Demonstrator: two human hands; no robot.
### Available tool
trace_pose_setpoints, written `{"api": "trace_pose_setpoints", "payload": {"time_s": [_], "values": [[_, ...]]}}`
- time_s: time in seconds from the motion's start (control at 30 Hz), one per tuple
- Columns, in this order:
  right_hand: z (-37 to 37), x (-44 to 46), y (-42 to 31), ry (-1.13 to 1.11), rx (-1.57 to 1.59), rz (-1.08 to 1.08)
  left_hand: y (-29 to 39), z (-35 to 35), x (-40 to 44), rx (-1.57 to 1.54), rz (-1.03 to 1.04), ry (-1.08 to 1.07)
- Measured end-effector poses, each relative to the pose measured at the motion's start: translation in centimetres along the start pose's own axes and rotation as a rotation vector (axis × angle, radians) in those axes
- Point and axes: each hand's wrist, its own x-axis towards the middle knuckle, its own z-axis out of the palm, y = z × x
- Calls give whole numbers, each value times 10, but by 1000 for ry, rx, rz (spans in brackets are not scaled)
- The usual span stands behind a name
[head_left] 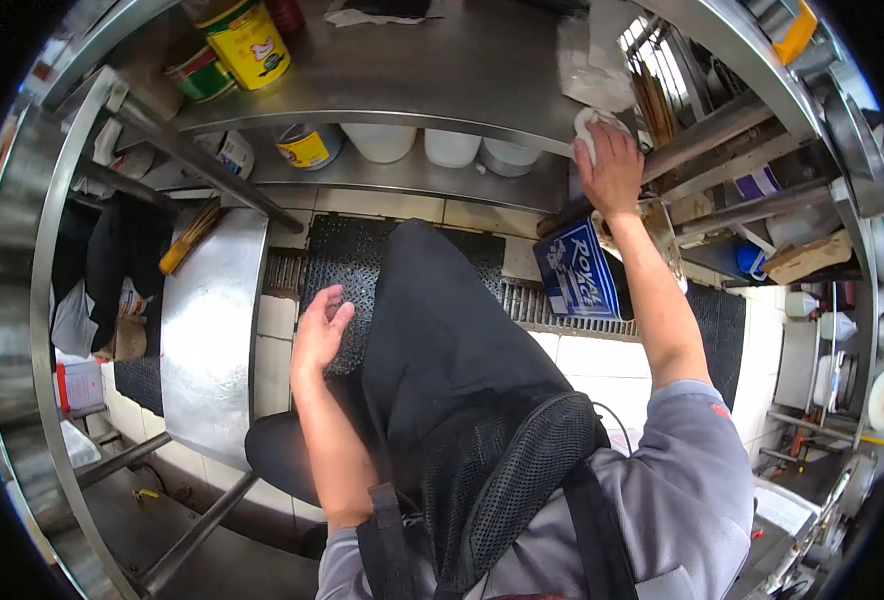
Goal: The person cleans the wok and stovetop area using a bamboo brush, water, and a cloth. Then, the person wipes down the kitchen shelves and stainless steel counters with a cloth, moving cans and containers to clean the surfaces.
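Observation:
My right hand [614,165] presses a white cloth [592,124] against the right end of the steel shelf [432,85], its fingers bent over the cloth. Just below that hand stands a blue tin [574,270] with white lettering. Held in the air over the black floor mat [357,262], my left hand [324,325] is empty, with its fingers apart and slightly curled. Beside my right hand, a clear plastic container [594,60] sits on the shelf.
Yellow [248,45] and green [202,75] tins stand at the shelf's upper left. White tubs [382,142] line the lower shelf. A steel surface [212,320] with a wooden-handled brush [192,238] is at the left. Metal rails [722,135] run along the right.

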Motion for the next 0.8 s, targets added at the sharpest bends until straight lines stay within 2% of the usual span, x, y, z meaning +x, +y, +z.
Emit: {"api": "trace_pose_setpoints", "payload": {"time_s": [0.1,0.17,0.27,0.33,0.53,0.67,0.8], "values": [[4,7,-35,34,-112,-31,31,-29,-29,81,31,20],[14,23,-81,14,-115,-114,45,-47,-45,224,57,54],[40,63,-167,-34,-63,-199,54,-70,-64,244,9,79],[77,90,-224,80,15,-321,44,-79,-68,251,8,98],[120,155,-388,38,162,-462,27,-78,-79,261,-94,119],[135,169,-428,-20,201,-461,24,-77,-95,224,-151,147],[131,162,-403,-81,257,-448,23,-72,-109,202,-135,170]]}}
